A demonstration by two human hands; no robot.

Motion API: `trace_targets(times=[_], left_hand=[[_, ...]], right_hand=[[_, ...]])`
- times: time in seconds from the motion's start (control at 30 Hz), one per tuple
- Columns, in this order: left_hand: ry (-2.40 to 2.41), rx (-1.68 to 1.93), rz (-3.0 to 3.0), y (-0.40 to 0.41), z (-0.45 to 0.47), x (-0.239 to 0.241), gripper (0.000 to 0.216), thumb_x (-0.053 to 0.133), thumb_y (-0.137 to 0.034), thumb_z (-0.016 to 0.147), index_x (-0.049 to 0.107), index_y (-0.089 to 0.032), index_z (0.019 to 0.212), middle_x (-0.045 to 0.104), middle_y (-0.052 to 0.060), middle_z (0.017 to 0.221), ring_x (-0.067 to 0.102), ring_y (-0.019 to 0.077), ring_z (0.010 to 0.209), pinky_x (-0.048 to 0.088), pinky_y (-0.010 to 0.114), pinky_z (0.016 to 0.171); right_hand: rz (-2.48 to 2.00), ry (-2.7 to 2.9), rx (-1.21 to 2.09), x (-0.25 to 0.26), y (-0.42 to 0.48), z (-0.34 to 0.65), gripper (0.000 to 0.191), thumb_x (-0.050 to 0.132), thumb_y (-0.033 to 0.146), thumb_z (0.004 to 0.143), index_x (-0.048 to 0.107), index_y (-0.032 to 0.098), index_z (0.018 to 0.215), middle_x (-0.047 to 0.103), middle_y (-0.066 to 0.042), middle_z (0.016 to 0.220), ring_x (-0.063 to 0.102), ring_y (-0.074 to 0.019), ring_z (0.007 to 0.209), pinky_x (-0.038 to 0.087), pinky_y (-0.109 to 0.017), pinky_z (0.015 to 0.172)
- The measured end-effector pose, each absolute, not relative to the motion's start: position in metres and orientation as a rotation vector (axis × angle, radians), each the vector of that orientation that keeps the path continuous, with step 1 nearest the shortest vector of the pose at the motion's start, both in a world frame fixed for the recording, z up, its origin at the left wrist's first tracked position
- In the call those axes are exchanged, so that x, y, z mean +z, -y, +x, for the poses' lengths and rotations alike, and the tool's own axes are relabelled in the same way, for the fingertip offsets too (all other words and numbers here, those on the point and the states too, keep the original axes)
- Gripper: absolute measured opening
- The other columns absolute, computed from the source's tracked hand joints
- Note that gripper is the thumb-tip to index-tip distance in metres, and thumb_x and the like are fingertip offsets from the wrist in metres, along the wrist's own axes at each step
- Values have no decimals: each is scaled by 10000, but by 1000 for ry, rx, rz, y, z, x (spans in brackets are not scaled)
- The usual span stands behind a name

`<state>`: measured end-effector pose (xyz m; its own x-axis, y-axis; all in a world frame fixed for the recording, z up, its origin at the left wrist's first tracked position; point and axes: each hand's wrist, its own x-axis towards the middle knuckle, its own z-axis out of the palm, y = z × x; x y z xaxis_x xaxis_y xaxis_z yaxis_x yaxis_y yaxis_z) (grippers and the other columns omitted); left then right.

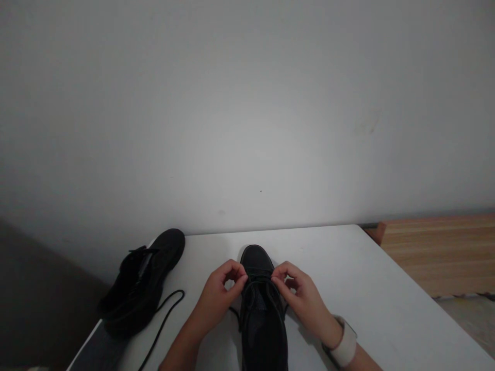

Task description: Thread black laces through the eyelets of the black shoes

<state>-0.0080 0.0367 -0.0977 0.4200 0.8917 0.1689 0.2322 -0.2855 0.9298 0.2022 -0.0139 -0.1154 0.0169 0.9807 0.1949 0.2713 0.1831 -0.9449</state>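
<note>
A black lace-up shoe [265, 340] stands on the white table, its toe pointing to the wall. On its left side, my left hand [218, 291] is closed, thumb and forefinger pinched at the edge of the lacing. My right hand [303, 296] makes a matching pinch on the right side. Between the fingertips, the black shoelace [260, 282] runs across the shoe's upper. Dark lace ends hang out at both sides of the shoe below my hands. The exact bit of lace in each pinch is partly hidden by the fingers.
A second black shoe [170, 248] lies at the table's left edge, a loose black lace [159, 334] trailing from it. The white table [348, 268] meets a grey wall [247, 129]. Wooden boards [441, 252] are beyond the right edge. A pale band [344, 344] circles my right wrist.
</note>
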Motion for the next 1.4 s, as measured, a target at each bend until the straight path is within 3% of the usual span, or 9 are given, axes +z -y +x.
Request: trace_targets(times=[0.27,0.53,0.83,1.03,1.3,1.4], left_hand=[[-1040,993,1931,-33,-7,-100,77,511,-203,882,559,-196,821,577,4,808,546,177,792,420,288,749],[-956,978,1728,-29,-6,-96,52,543,-240,898,536,-199,867,498,-30,744,489,147,708,392,258,677],[-740,990,1492,-33,-14,-104,200,705,-295,838,548,-202,921,404,-60,712,404,107,656,330,216,620],[-711,1022,1387,-33,-12,-104,212,720,-246,805,538,-204,905,431,-60,681,489,126,716,400,233,702],[-850,1065,1294,-37,-13,-104,194,708,-225,749,518,-190,759,406,-81,611,341,77,528,291,183,487],[-924,1122,1323,-37,-13,-101,177,714,-216,731,544,-184,768,439,-70,634,361,76,542,286,177,483]], right_hand=[[-1195,1516,807,-116,17,196,148,449,303,988,520,218,890,562,-29,871,533,-180,788,440,-305,690],[-1196,1460,883,-117,21,194,135,421,321,1000,476,229,918,460,9,822,457,-161,718,398,-286,645],[-1172,1386,862,-117,21,196,55,515,210,893,468,234,878,434,28,788,428,-159,707,372,-277,640],[-1203,1287,721,-116,18,196,85,547,151,792,508,226,808,470,25,746,471,-167,710,389,-287,655],[-1158,1038,841,-113,12,205,94,583,272,832,508,225,865,569,34,677,615,-166,643,476,-304,660],[-1141,926,912,-111,13,205,153,633,291,817,517,224,888,519,68,626,524,-111,503,413,-241,517]])
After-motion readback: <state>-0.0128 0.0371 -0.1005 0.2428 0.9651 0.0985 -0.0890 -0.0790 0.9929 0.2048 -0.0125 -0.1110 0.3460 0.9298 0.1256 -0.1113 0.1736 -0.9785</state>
